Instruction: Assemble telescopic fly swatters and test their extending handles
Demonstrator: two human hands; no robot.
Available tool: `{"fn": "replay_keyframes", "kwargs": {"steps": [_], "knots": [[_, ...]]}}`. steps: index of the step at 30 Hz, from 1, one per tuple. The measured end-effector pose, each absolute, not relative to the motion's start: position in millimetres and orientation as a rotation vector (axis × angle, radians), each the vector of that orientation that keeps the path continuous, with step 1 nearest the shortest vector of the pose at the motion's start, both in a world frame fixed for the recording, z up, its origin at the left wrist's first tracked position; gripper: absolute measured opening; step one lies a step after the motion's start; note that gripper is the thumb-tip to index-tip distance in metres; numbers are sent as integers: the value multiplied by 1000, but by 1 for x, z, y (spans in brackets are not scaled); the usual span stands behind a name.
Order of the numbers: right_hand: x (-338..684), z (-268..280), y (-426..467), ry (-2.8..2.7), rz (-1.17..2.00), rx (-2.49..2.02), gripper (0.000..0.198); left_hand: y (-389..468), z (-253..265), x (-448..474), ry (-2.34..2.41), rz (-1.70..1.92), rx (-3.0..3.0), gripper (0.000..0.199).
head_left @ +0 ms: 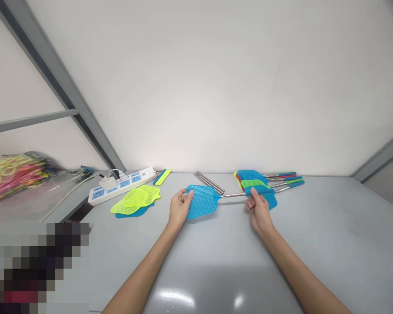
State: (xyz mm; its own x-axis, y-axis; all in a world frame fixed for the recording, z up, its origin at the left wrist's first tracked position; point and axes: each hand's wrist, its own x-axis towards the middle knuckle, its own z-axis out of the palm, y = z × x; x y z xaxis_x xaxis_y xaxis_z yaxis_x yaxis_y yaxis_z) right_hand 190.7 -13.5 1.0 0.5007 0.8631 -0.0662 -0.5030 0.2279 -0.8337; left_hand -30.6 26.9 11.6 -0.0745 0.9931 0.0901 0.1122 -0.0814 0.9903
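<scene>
Both hands hold one blue fly swatter (pixel 202 202) level above the grey table (pixel 209 248). My left hand (pixel 180 207) pinches the edge of its mesh head between thumb and fingers. Around its blue handle grip, at the far end of the metal rod, my right hand (pixel 259 209) is closed. Just behind the right hand lies a group of fly swatters (pixel 252 176) with blue, red and green parts. Several bare metal rods (pixel 209 182) rest behind the held swatter. To the left are loose yellow mesh heads (pixel 136 200) over a blue one (pixel 137 213).
A white power strip (pixel 122 186) with plugs and a cable stands at the back left. Beside it lie yellow and blue handle grips (pixel 163 177). Farther left, clear bags (pixel 22 179) hold colourful items. A pale wall (pixel 216 87) closes off the back, with grey metal frames at the sides.
</scene>
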Motion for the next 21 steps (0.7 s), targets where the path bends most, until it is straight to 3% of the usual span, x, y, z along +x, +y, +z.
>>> {"fn": "replay_keyframes", "kwargs": {"steps": [8,16,21], "knots": [[197,-2,-6,-489,1063,-951,29,25,17,-28,1224,1262,1311,38],[196,7,-8,-617,1191,-924,33,20,16,-17,1140,1049,1417,45],[207,4,-4,-569,1148,-951,33,9,11,-2,1105,927,1570,31]]}}
